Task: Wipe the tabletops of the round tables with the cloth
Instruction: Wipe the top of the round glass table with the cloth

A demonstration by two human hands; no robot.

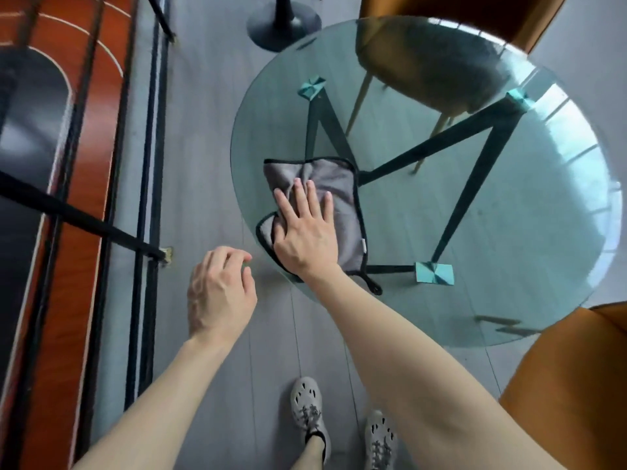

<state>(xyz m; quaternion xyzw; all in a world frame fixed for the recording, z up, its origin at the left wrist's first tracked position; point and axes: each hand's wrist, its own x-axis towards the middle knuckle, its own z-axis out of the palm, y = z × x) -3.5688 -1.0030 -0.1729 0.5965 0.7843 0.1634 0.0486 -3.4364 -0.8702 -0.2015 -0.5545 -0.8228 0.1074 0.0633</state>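
A round glass tabletop [492,232] on black legs fills the right half of the view. A grey cloth [325,178] with black edging lies flat on its left part, near the rim. My right hand [305,232] presses palm-down on the cloth, fingers spread and pointing away from me. My left hand [220,290] hovers just off the table's left edge, above the floor, with its fingers loosely curled and nothing in them.
An orange chair [468,15] stands behind the table, another orange chair [570,385] at the near right. A black railing [146,164] runs along the left. The black base of another table [283,25] stands at the top. My feet are below on the grey floor.
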